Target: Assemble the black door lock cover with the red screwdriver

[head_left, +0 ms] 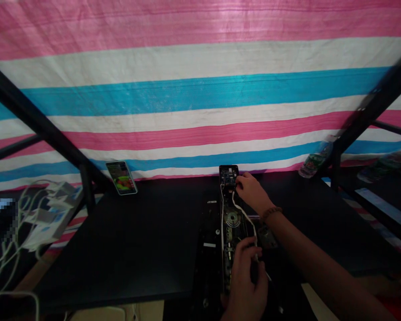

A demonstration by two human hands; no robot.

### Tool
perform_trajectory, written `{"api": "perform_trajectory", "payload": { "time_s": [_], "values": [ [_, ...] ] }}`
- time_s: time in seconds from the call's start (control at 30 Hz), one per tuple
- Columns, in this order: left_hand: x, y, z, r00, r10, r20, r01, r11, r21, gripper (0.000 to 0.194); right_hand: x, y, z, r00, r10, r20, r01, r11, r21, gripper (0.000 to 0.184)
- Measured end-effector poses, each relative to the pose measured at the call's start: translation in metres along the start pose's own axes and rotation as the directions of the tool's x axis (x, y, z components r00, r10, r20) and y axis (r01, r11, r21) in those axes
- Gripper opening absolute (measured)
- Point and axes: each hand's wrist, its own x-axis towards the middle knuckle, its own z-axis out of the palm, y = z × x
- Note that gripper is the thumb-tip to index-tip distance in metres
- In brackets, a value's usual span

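Observation:
A long, narrow black housing (233, 218), possibly an electronic door lock, lies opened with metal mechanical parts showing. At its far end sits a dark circuit board (228, 175). A white cable (243, 210) runs from beside the board down along the right side of the housing. My right hand (252, 189) is closed in a pinch at the board's right edge, where the cable's upper end meets the fingertips; the exact tip is too small to see. Over the near part of the housing, my left hand (247, 278) has its fingers curled round the cable.
A lit phone (121, 178) leans at the back left of the black table (137, 240). Plastic bottles (316, 160) stand or lie at the right. White boxes and tangled cables (50, 218) are at the far left. Black frame bars and a striped sheet (200, 98) enclose the back.

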Motion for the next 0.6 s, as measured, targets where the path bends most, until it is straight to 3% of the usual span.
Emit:
{"api": "perform_trajectory", "payload": {
  "time_s": [0.37,0.6],
  "values": [
    [0.006,0.001,0.001,0.997,-0.055,-0.047,0.051,0.995,-0.088,0.036,-0.008,0.012,0.019,0.992,-0.066,-0.104,0.074,0.995,0.069,0.022],
    [0.003,0.0,0.002,0.997,-0.066,-0.037,0.063,0.996,-0.06,0.035,-0.004,0.014,0.024,0.987,-0.062,-0.145,0.074,0.994,0.084,0.02]
  ]
}}
